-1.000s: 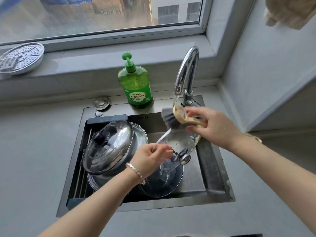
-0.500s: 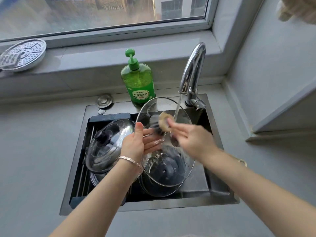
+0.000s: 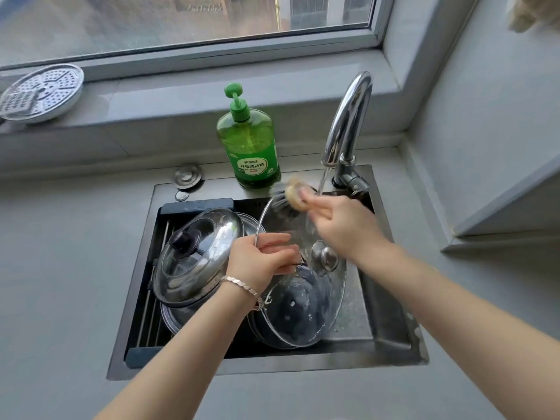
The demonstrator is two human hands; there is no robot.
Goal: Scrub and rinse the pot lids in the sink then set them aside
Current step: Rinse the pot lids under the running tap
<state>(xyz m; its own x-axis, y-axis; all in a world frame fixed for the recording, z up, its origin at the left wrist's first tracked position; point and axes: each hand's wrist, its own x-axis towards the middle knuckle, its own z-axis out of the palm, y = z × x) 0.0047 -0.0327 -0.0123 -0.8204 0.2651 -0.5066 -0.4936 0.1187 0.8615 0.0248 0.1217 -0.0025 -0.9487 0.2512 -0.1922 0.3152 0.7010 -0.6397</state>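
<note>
**Head view.** My left grip (image 3: 260, 259) pinches the left rim of the glass lid (image 3: 303, 304) and holds it tilted over the sink (image 3: 391, 328), knob side toward me. My right grip (image 3: 342, 225) is closed round the dish brush (image 3: 288, 197). Its bristles meet the lid's upper edge just beside the stream from the faucet (image 3: 348, 116), and the brush head is blurred. A steel lid (image 3: 197, 256) lies in the left of the sink, leaning on other ware. The step in hand is, I judge, scrubbing the glass lid, with the steel lid yet to be done. The next move calls for turning the glass under the stream to rinse it. That needs a firm pinch, as wet glass is likely slippery. The lid then goes onto the desk (image 3: 75, 268).
</note>
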